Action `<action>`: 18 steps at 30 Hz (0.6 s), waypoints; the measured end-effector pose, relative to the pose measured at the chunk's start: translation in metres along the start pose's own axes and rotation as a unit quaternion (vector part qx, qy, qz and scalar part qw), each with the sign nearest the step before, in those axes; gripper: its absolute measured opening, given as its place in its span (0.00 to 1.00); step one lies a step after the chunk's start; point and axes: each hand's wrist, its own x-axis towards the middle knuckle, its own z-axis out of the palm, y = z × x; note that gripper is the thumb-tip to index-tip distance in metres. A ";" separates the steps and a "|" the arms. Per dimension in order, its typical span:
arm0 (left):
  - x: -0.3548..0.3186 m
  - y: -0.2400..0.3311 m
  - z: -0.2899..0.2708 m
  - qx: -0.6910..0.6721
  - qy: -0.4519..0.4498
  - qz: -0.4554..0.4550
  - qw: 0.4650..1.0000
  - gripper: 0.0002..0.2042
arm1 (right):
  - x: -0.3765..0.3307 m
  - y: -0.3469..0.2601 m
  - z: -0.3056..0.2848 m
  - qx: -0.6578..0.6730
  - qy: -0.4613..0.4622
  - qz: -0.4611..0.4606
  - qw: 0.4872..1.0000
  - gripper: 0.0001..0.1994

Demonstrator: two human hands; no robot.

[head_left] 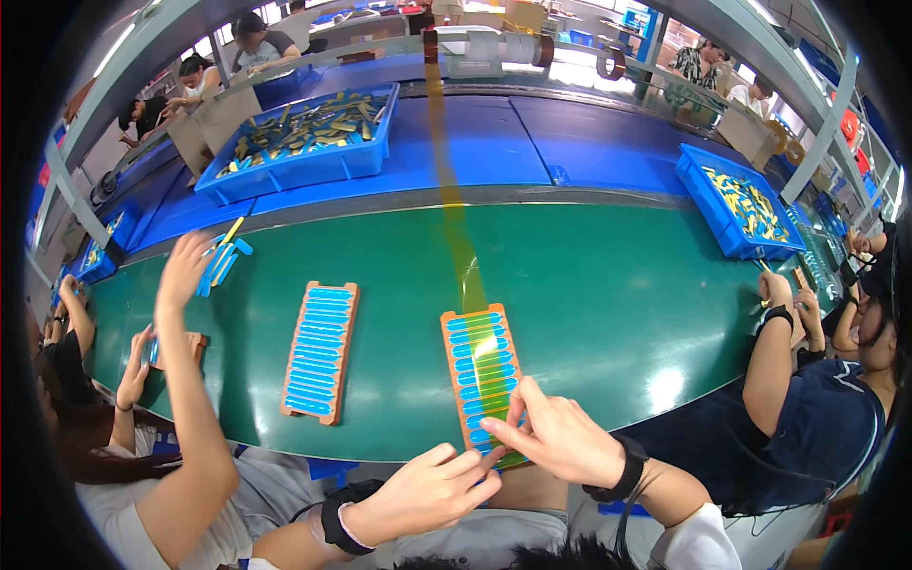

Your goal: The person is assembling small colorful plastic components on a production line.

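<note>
An orange-brown slotted tray (pixel 452 353) lies near the front edge of the green table, holding a row of blue strips. Translucent amber tape (pixel 487 356) runs lengthwise over these strips and on towards the far side. My right hand (pixel 560 435) is closed at the tray's near half, thumb and forefinger at the two sides of the tape. Just in front of the tray's near end, my left hand (pixel 432 489) has bent fingers, their tips against the tape's end; the exact grip is partly hidden. A second filled tray (pixel 321 353) lies to the left, untouched by either hand.
A tape roll holder (pixel 484 49) spans the far side above a blue surface (pixel 494 133). Blue bins of loose strips stand far left (pixel 285 169) and right (pixel 698 190). Loose strips (pixel 222 261) lie near a co-worker's raised hand (pixel 182 271); another person sits close right.
</note>
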 end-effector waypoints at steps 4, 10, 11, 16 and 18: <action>0.009 0.001 -0.003 0.009 -0.018 0.025 0.999 0.10 | 0.003 -0.002 0.000 -0.025 0.009 -0.011 1.000 0.18; 0.029 -0.019 -0.036 -0.141 -0.229 -0.149 0.951 0.08 | 0.007 0.003 0.007 -0.090 0.025 -0.071 0.993 0.17; 0.033 -0.038 -0.039 -0.238 -0.168 -0.203 0.935 0.07 | 0.007 0.005 0.007 -0.095 0.023 -0.081 0.992 0.17; 0.077 -0.128 -0.019 -0.298 0.289 -0.337 0.845 0.18 | 0.007 0.000 0.006 -0.104 0.023 -0.085 0.991 0.17; 0.094 -0.148 -0.005 -0.400 0.280 -0.423 0.763 0.20 | 0.008 -0.001 0.007 -0.090 0.019 -0.074 0.993 0.18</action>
